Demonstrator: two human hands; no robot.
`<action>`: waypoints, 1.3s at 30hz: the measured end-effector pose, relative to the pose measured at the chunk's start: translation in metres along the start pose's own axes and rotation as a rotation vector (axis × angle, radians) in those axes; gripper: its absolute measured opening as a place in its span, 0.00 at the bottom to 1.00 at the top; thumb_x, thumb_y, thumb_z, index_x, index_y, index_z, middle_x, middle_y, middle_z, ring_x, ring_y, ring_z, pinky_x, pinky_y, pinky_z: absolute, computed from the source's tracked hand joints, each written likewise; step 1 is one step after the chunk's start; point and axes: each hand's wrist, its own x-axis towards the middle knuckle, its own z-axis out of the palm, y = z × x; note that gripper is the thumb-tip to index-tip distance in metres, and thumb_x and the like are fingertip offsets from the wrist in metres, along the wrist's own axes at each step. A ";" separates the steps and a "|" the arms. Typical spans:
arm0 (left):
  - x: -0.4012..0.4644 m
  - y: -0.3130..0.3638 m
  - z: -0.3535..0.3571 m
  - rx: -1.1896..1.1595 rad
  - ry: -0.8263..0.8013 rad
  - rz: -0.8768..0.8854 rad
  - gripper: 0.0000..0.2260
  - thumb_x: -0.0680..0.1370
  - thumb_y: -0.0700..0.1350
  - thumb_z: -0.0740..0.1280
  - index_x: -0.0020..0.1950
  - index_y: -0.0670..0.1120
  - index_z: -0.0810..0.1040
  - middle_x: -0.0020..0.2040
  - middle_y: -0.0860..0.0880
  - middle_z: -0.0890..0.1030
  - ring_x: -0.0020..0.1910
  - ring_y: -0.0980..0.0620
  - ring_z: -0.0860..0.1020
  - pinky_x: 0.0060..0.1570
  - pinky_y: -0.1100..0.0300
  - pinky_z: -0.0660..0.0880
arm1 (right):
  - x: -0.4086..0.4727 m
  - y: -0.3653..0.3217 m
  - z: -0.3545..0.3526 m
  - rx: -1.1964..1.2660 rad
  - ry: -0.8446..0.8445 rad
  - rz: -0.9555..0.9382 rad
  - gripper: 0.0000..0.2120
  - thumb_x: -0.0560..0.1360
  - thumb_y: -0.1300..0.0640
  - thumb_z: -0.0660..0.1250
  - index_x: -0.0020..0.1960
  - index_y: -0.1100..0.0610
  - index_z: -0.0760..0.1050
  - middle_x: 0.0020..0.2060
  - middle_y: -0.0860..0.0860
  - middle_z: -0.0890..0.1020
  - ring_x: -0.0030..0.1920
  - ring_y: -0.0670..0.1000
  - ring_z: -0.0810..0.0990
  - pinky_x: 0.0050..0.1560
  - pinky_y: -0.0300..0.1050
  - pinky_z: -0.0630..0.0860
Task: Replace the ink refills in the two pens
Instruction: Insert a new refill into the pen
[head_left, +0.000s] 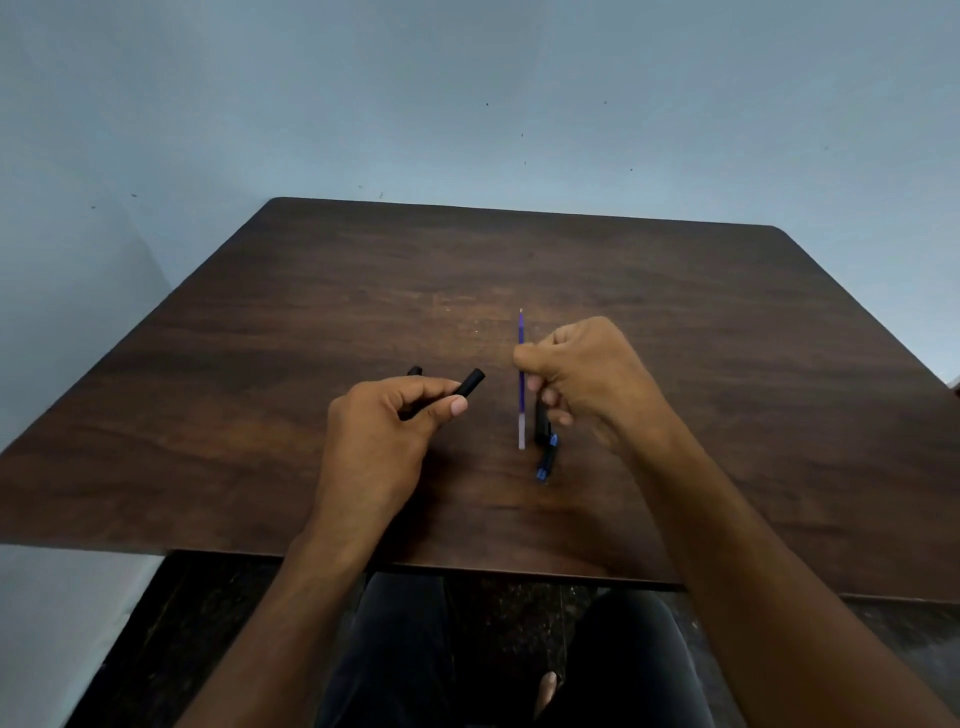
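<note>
two hands are working over the dark woodgrain surface: my left hand is gripping a matte black pen barrel, my right hand is pinching a thin purple refill upright, a black blue-tipped pen lying beneath.

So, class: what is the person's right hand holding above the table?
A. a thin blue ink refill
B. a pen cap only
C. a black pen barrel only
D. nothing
A: the right hand pinches the thin blue refill, held upright; the left hand grips the black barrel.
</note>
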 end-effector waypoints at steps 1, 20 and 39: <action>-0.001 0.001 0.002 -0.003 -0.013 0.004 0.09 0.72 0.49 0.75 0.52 0.56 0.85 0.44 0.65 0.83 0.48 0.69 0.80 0.51 0.71 0.74 | -0.002 0.001 -0.005 0.116 0.004 -0.011 0.09 0.74 0.61 0.71 0.35 0.62 0.77 0.27 0.55 0.79 0.23 0.49 0.72 0.21 0.41 0.69; -0.005 0.012 0.009 0.020 -0.080 0.050 0.09 0.75 0.43 0.73 0.54 0.50 0.86 0.48 0.59 0.85 0.48 0.65 0.80 0.47 0.77 0.70 | -0.006 0.005 -0.012 0.526 0.194 -0.211 0.09 0.76 0.68 0.68 0.37 0.63 0.78 0.32 0.60 0.85 0.28 0.55 0.84 0.36 0.54 0.85; -0.004 0.010 0.009 0.042 -0.083 0.214 0.09 0.79 0.40 0.68 0.56 0.49 0.85 0.46 0.55 0.84 0.47 0.63 0.79 0.46 0.77 0.68 | -0.016 0.038 0.008 0.225 0.001 -0.294 0.05 0.75 0.61 0.72 0.40 0.61 0.82 0.34 0.57 0.86 0.30 0.53 0.83 0.33 0.49 0.81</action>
